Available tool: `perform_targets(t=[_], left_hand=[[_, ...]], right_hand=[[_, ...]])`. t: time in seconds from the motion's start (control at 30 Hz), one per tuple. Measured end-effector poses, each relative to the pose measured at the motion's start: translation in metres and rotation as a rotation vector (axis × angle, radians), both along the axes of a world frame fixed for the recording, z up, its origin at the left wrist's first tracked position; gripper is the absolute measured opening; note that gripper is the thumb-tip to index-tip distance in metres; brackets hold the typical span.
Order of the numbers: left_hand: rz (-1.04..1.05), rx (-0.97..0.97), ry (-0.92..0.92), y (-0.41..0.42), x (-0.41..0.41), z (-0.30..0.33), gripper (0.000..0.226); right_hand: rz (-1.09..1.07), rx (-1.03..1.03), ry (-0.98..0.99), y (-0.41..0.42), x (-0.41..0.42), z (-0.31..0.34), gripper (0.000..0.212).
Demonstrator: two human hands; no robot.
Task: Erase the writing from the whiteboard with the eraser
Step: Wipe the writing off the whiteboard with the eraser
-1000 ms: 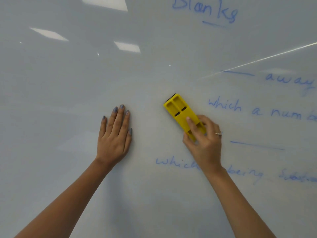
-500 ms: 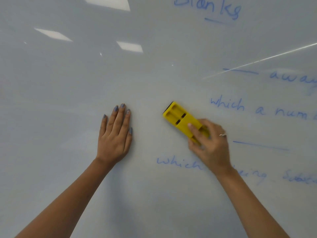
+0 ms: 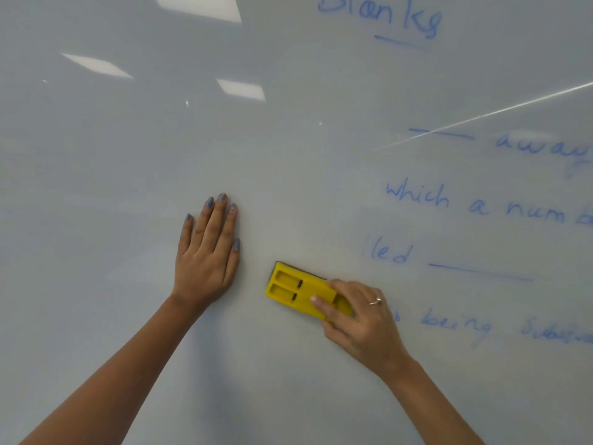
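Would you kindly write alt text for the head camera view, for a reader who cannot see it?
A person's right hand grips a yellow eraser flat against a whiteboard, while the left hand rests open on the board beside it. Blue handwriting fills the board's right side, including "Blanks" at the top, "away" and "which a numb".
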State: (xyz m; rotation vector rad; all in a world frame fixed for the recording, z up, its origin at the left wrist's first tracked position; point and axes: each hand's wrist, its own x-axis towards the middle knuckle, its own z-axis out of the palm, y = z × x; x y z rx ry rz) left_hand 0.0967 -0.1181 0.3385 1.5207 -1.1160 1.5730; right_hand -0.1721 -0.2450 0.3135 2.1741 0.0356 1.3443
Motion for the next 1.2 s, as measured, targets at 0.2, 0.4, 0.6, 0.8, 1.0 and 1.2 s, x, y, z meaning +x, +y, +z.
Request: perform_targets(t=[0.2, 0.4, 0.6, 0.8, 1.0, 1.2], left_hand=[[-0.027, 0.019, 0.017, 0.002, -0.007, -0.008, 0.050], [-0.014, 0.045, 0.046, -0.005, -0.021, -0.046, 0.049], [0.014, 0.027, 0.031, -0.008, -0.015, -0.054, 0.051], [0.010, 0.013, 0.021, -0.011, -0.013, -0.057, 0.053], [-0.003, 0.003, 0.017, -0.012, -0.012, -0.058, 0.052], [-0.010, 0.003, 0.007, -0.012, -0.010, -0.059, 0.052]], right_hand=[[-0.033, 0.149, -0.332, -0.023, -0.025, 0.045, 0.044], [0.016, 0.198, -0.322, 0.002, 0.012, 0.035, 0.041], [-0.018, 0.078, -0.008, 0.015, 0.013, -0.044, 0.044], [-0.048, 0.058, -0.059, -0.009, -0.019, -0.026, 0.046], [-0.022, 0.193, -0.259, 0.001, 0.002, -0.005, 0.044], [-0.047, 0.044, 0.091, 0.020, 0.002, -0.055, 0.040]])
